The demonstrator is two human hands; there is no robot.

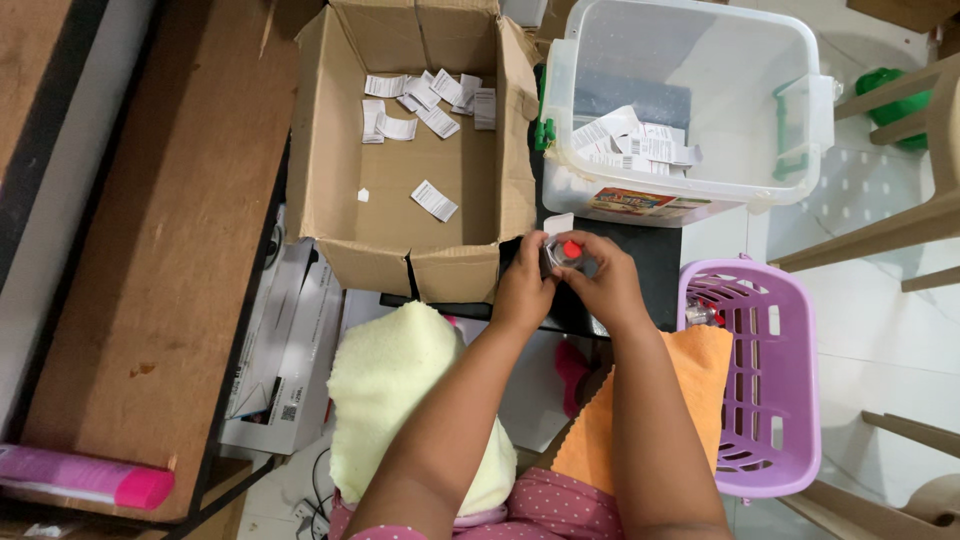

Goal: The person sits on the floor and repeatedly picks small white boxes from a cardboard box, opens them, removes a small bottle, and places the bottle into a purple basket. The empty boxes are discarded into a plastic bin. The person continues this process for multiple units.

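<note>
Both my hands meet over a black surface [655,262] just below the boxes. My left hand [523,285] and my right hand [603,282] together hold a small clear bottle with a red cap [566,253]; the fingers hide most of it. A pale yellow towel [398,385] lies over my left knee and an orange cloth [600,430] over my right.
An open cardboard box [330,150] holds several white paper labels [428,100]. A clear plastic tub [800,110] to the right holds more labels. A purple basket [775,385] sits at right with small bottles inside. A brown wooden table [150,250] with a pink tube [85,478] is at left.
</note>
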